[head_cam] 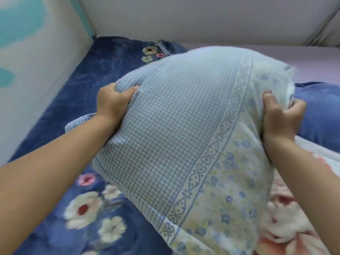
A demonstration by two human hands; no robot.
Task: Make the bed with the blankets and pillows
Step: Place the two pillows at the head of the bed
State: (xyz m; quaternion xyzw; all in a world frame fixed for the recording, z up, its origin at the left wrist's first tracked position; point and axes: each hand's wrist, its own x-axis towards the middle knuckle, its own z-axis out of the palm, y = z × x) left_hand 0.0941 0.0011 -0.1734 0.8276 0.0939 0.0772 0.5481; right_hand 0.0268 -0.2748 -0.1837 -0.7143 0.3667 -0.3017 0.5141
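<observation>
A large pillow point(184, 129) in a blue-checked case with a floral border fills the middle of the view, held up over the bed. My left hand point(112, 102) grips its left edge and my right hand point(281, 118) grips its right edge, both with fingers dug into the fabric. Under it lies a dark blue blanket point(77, 100) with white and pink flowers. At the lower right a white blanket point(287, 214) with pink flowers shows beneath the pillow. A plain blue pillow point(320, 115) lies at the right, partly hidden by my right hand.
A padded light-coloured wall panel point(36, 70) with teal patches borders the bed on the left. A pale headboard cushion point(184, 19) runs along the far side. A strip of lilac sheet point(303, 59) shows at the far right.
</observation>
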